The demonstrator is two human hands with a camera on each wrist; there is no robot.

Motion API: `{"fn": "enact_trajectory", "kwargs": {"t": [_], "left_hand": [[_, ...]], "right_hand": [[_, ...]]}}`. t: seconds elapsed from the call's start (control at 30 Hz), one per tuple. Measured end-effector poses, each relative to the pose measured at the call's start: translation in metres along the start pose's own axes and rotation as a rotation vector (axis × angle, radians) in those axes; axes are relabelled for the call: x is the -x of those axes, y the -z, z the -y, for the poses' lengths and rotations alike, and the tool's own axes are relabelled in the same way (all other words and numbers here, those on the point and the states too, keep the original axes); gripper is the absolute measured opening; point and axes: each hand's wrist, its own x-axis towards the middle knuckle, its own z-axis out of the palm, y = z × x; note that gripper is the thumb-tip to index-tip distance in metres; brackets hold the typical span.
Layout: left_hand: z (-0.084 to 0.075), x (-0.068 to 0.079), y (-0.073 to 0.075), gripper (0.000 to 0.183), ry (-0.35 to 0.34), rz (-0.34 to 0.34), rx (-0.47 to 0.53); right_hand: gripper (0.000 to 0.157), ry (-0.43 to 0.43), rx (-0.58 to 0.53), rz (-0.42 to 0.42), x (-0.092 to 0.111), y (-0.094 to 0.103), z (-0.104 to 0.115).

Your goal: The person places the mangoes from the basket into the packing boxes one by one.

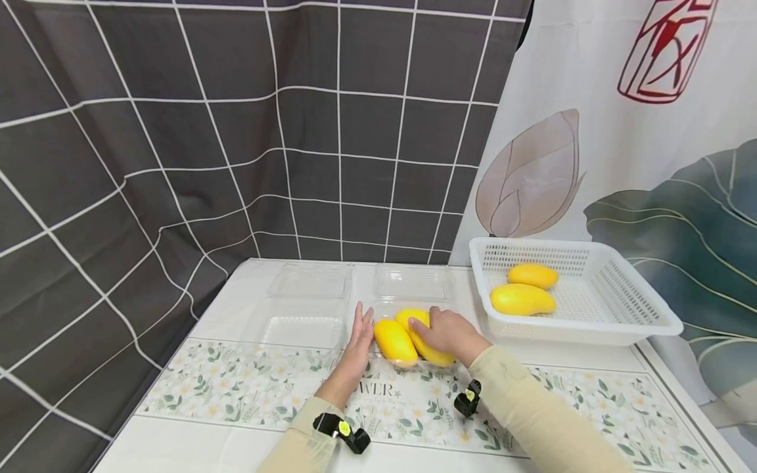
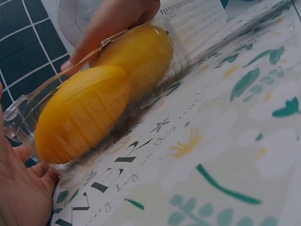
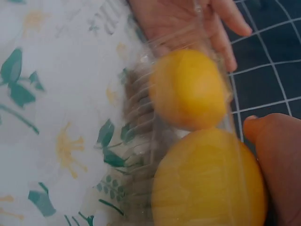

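Two yellow mangoes lie side by side in a clear plastic clamshell box; the left mango (image 1: 395,341) leans against the right mango (image 1: 436,349). My right hand (image 1: 454,334) grips the right mango from above, thumb on its near side; its other fingers are largely hidden. Against the left wall of the clear box (image 2: 155,80) rests my left hand (image 1: 355,355), fingers straight and pointing up and away. In the right wrist view, the left hand's palm (image 3: 169,23) faces the box wall beside the left mango. The box's lid (image 1: 414,284) lies folded back behind it.
Left of the hands stands another open clear box (image 1: 304,328) with its lid back. A white perforated basket (image 1: 615,322) at the right holds two more mangoes (image 1: 523,299). A floral strip (image 1: 254,387) crosses the white table; a dark gridded curtain (image 1: 372,131) hangs behind.
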Motion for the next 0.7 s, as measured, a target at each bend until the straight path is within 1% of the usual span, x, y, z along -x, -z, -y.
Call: {"fn": "enact_trajectory", "kwargs": {"t": [0.07,0.2,0.23,0.27,0.3,0.33,0.4,0.5,0.57,0.63,0.7], "left_hand": [[0.0,-0.001,0.001,0.056,0.003,0.001,0.044],[0.001,-0.004,0.002,0.056,-0.013,0.017,0.12],[0.001,-0.006,0.002,0.056,-0.014,0.022,0.13],[0.001,-0.008,0.003,0.056,-0.017,0.027,0.138],[0.002,-0.01,0.003,0.056,-0.018,0.028,0.144],[0.003,-0.012,0.003,0.057,-0.022,0.029,0.149],[0.003,-0.016,0.005,0.057,-0.022,0.026,0.16],[0.004,-0.023,0.006,0.058,-0.028,0.008,0.177],[0.004,-0.028,0.007,0.058,-0.036,-0.007,0.183],[0.005,-0.033,0.008,0.059,-0.027,-0.023,0.182],[0.005,-0.038,0.009,0.059,-0.024,-0.036,0.181]], "right_hand": [[0.083,0.014,-0.045,-0.081,0.001,0.002,-0.003],[0.069,0.038,-0.171,-0.314,0.001,0.007,-0.016],[0.065,0.03,-0.208,-0.353,0.002,0.007,-0.021],[0.063,0.022,-0.246,-0.373,0.002,0.008,-0.025],[0.062,0.011,-0.277,-0.375,0.003,0.007,-0.029],[0.062,-0.01,-0.32,-0.356,0.003,0.006,-0.033],[0.063,-0.058,-0.398,-0.288,0.004,0.003,-0.04],[0.065,-0.141,-0.544,-0.179,0.004,-0.002,-0.049],[0.064,-0.189,-0.657,-0.132,0.004,-0.006,-0.056],[0.062,-0.208,-0.793,-0.115,0.001,-0.01,-0.062],[0.059,-0.197,-0.929,-0.115,-0.002,-0.015,-0.068]]}}
